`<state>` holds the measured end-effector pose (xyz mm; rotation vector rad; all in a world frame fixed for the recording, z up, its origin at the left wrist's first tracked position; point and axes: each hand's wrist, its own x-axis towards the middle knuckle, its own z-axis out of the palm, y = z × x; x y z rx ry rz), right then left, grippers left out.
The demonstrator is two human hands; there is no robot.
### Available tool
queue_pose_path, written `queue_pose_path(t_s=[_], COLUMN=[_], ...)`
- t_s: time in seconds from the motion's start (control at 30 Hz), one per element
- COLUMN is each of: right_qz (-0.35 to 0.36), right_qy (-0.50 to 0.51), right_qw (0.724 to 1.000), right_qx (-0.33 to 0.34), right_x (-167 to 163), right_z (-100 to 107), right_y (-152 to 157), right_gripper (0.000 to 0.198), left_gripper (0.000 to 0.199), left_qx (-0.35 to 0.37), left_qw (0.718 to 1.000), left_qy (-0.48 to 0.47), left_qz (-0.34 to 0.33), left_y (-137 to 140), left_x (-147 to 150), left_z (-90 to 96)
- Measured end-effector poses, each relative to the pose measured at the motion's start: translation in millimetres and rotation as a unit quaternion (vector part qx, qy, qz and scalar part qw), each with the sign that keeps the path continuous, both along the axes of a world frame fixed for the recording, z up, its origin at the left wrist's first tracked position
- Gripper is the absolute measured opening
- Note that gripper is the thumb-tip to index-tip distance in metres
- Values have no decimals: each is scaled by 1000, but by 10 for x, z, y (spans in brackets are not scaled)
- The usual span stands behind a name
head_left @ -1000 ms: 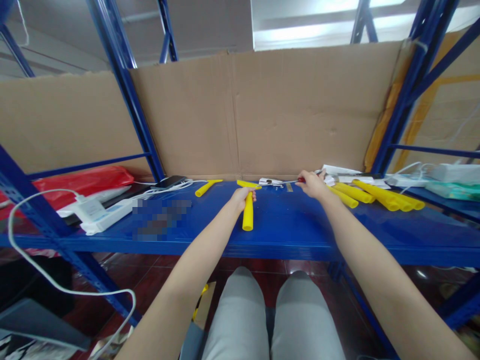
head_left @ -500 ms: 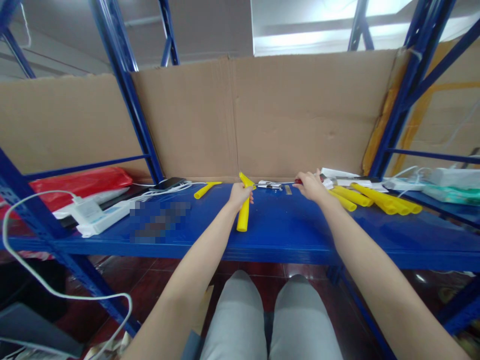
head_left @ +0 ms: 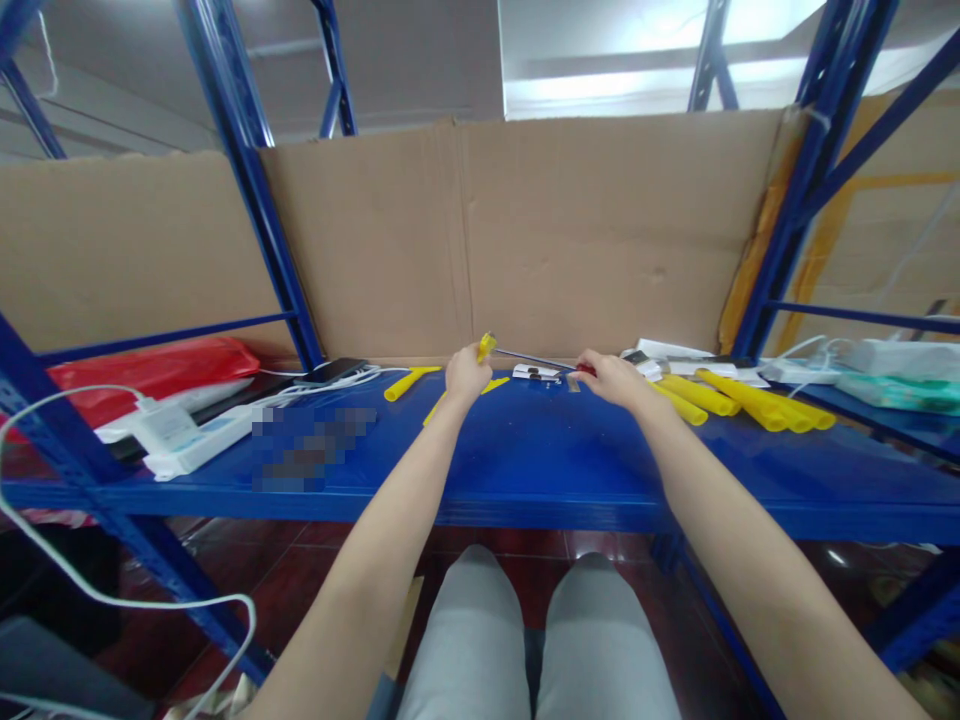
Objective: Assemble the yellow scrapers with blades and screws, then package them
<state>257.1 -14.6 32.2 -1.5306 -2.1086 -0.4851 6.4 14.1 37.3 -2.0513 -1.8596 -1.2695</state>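
My left hand [head_left: 466, 376] is closed on a yellow T-shaped handle [head_left: 487, 347], whose end sticks out above the fingers. More yellow [head_left: 433, 410] shows on either side of this hand; I cannot tell whether it belongs to the held handle or to another piece behind. In my closed right hand [head_left: 604, 376] is a screwdriver [head_left: 536, 359] with a red grip. Its metal shaft points left, with the tip at or close to the yellow end. Beneath the shaft, small metal parts and white paper [head_left: 534, 372] lie on the blue shelf [head_left: 555, 450].
One yellow T-shaped handle [head_left: 405, 384] lies left of my hands, and several yellow tubes [head_left: 765, 402] lie right. A white power strip [head_left: 202, 440], cables and a red bag [head_left: 165, 368] occupy the left end. Cardboard [head_left: 570, 220] stands behind, between blue posts.
My left hand has turned, so the yellow tube no longer points down toward me and its end faces up. The screwdriver has moved left, its shaft now reaching the yellow end.
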Motion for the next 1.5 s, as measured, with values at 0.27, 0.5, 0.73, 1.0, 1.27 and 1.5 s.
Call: queue_pose_path(t_s=[0.27,0.5,0.73,1.0,1.27,1.5], right_qz=[69,66,91,48,55,49], right_qy=[46,26,7,23,14,30], right_qw=[997,997,993,996,995,997], right_qx=[-8,36,71,66,81,59], right_x=[-151,-104,-126,-123,-119,-154], right_z=[-46,-70,-55,-45,-34,-30], right_y=[2,28,-40,-49,-96,-78], right_gripper=[19,13,26,18,28,23], left_gripper=[33,34,33,33,35,37], left_qx=[116,168,203,216,210,199], left_qw=[990,981,968,969,969,968], left_qy=[-71,-78,-105,-83,-89,-108], left_qz=[-24,-64,-103,-91,-90,-104], left_y=[-54,-14,82,46,43,26], left_x=[-148,-220,-290,-280,-283,-284], left_z=[-165,-242,-283,-272,-262,-253])
